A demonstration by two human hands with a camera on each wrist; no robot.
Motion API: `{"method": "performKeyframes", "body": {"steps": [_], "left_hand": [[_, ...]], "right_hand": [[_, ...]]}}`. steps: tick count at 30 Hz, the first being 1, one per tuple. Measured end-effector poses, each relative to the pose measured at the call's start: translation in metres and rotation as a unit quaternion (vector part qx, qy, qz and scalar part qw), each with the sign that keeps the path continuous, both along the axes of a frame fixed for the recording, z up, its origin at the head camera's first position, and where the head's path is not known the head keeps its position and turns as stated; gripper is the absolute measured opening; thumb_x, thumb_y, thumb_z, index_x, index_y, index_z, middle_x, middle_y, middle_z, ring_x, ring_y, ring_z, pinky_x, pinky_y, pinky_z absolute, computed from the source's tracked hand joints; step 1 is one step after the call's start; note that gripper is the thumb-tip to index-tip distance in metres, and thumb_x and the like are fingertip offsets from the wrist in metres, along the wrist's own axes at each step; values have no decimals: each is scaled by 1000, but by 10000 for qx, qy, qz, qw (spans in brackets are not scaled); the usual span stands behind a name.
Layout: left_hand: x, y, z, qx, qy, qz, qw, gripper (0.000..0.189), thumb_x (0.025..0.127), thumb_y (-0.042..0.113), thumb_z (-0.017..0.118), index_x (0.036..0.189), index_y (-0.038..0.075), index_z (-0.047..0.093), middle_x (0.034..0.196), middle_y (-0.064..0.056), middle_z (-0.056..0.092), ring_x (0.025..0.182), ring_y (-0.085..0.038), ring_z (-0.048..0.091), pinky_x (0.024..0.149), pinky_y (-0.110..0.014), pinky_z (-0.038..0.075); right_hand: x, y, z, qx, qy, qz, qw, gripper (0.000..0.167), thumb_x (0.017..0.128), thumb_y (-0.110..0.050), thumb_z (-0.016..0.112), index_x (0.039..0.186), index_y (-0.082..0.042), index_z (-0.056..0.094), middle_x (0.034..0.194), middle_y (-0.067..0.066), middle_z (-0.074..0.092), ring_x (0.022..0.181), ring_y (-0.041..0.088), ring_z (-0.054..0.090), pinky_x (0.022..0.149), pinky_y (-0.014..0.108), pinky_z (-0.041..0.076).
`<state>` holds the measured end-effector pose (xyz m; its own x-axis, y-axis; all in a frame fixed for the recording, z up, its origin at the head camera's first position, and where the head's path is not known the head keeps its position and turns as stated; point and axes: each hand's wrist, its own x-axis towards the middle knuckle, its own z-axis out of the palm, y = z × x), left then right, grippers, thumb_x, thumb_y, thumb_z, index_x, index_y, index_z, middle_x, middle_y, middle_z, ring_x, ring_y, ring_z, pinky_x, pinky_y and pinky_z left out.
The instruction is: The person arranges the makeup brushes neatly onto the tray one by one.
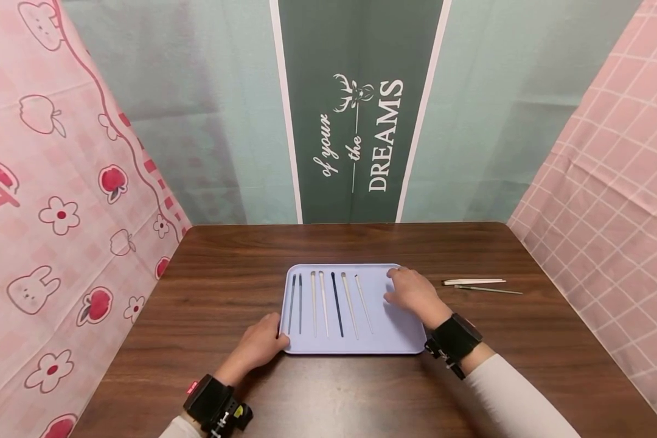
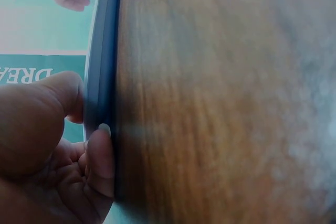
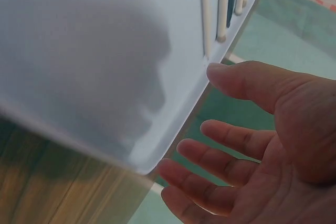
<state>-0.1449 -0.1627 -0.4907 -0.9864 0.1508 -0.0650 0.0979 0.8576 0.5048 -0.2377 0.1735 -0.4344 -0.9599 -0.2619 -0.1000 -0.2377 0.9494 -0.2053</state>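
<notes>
A pale lilac tray (image 1: 396, 334) lies on the table with several thin makeup brushes in an upright row, among them a dark blue brush (image 1: 337, 304) and a pale brush (image 1: 364, 304) at the row's right end. My left hand (image 1: 259, 342) grips the tray's near left edge, thumb on the rim; in the left wrist view the tray's edge (image 2: 102, 51) sits between thumb and fingers. Over the tray's right part hovers my right hand (image 1: 414, 296), fingers spread and holding nothing. The right wrist view shows its thumb (image 3: 236, 77) close to a brush end.
On the brown wooden table (image 1: 224, 267), right of the tray, lie pale brushes (image 1: 476, 281) and a greenish brush (image 1: 493, 290). A green curtain with lettering (image 1: 356, 121) hangs behind; pink cloths (image 1: 60, 243) flank the sides.
</notes>
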Motion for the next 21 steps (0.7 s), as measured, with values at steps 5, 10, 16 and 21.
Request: {"method": "performKeyframes", "body": {"steps": [5, 10, 16, 21], "left_hand": [[0, -1, -1, 22, -44, 12, 10000, 18, 82, 15, 67, 93, 6, 55, 84, -3, 48, 72, -18, 46, 65, -37, 42], [0, -1, -1, 12, -13, -9, 10000, 17, 82, 14, 67, 92, 7, 55, 84, -3, 48, 72, -18, 45, 65, -37, 42], [0, 0, -1, 83, -80, 11, 9999, 18, 83, 15, 67, 95, 6, 56, 84, -2, 48, 72, -18, 45, 64, -36, 41], [0, 0, 0, 70, -118, 31, 9999, 18, 84, 15, 67, 95, 6, 56, 84, -2, 48, 71, -18, 45, 64, -35, 41]], "right_hand": [[3, 16, -1, -12, 6, -144, 9999, 55, 86, -24, 76, 131, 5, 60, 127, 27, 61, 115, 41, 61, 93, 53, 49], [5, 33, -3, -55, 35, -185, 9998, 55, 87, -23, 76, 131, 6, 59, 126, 28, 60, 114, 42, 60, 92, 55, 49], [9, 51, -3, -230, -6, -261, 9994, 51, 88, -22, 76, 130, 5, 61, 123, 28, 61, 112, 45, 60, 90, 57, 48], [11, 62, -2, -252, -1, -248, 9994, 52, 89, -23, 74, 132, 4, 61, 128, 31, 58, 117, 50, 56, 93, 60, 46]]}}
